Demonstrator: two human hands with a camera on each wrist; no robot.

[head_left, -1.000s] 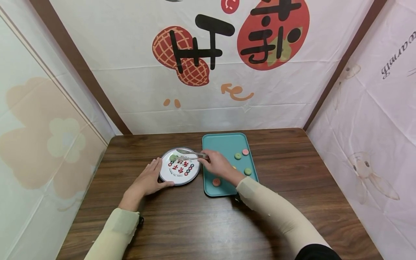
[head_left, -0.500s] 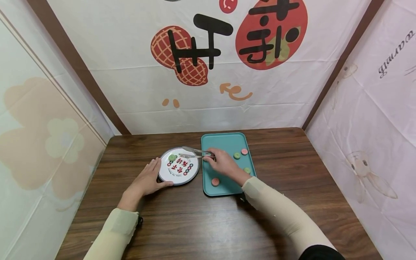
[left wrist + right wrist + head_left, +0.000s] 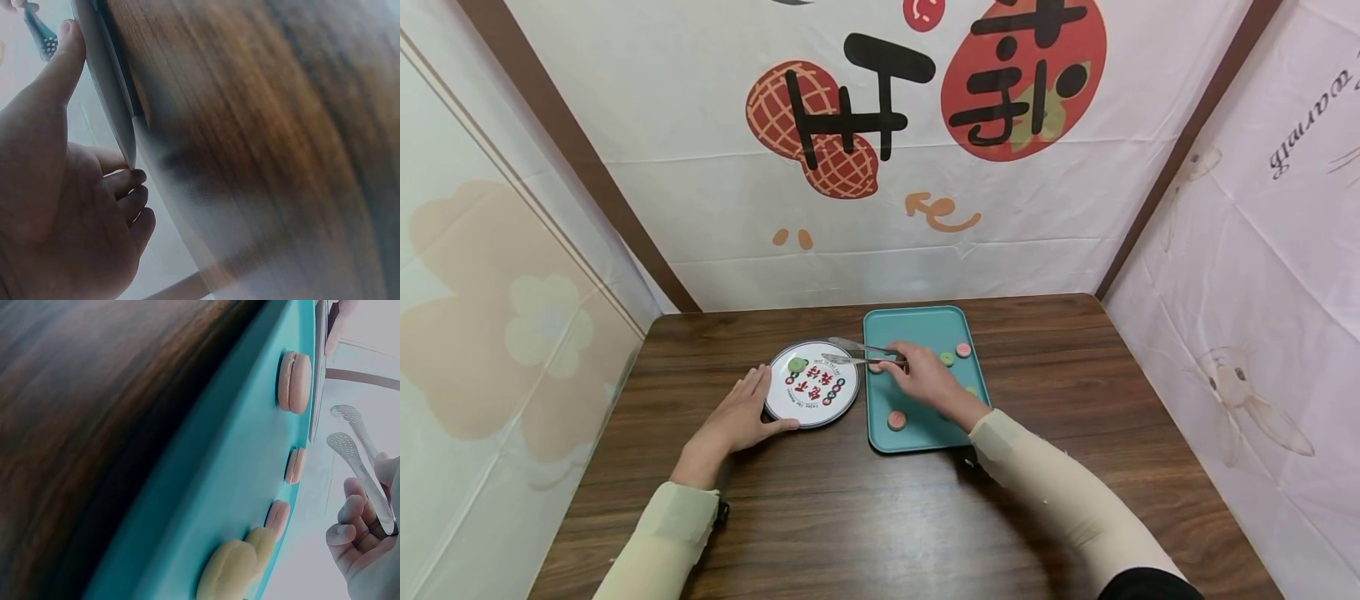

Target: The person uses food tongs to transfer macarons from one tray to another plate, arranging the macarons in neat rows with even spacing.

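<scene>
Green macaron [image 3: 797,365] on plate [image 3: 787,404], eleven o'clock: placement apparently ending.
We're bracing with straight-fingered left hand [image 3: 740,416]; right hand [image 3: 922,378] is gripping tongs [image 3: 847,360], next probably needing aiming over tray [image 3: 913,322].

Cream sleeves [image 3: 658,542], wide cuffs [image 3: 679,510], dark wrist piece [image 3: 723,511]; black cloth [image 3: 1150,585] higher up

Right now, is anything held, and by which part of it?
The right hand holds the tongs by the handle end; the left hand touches the plate rim.
</scene>
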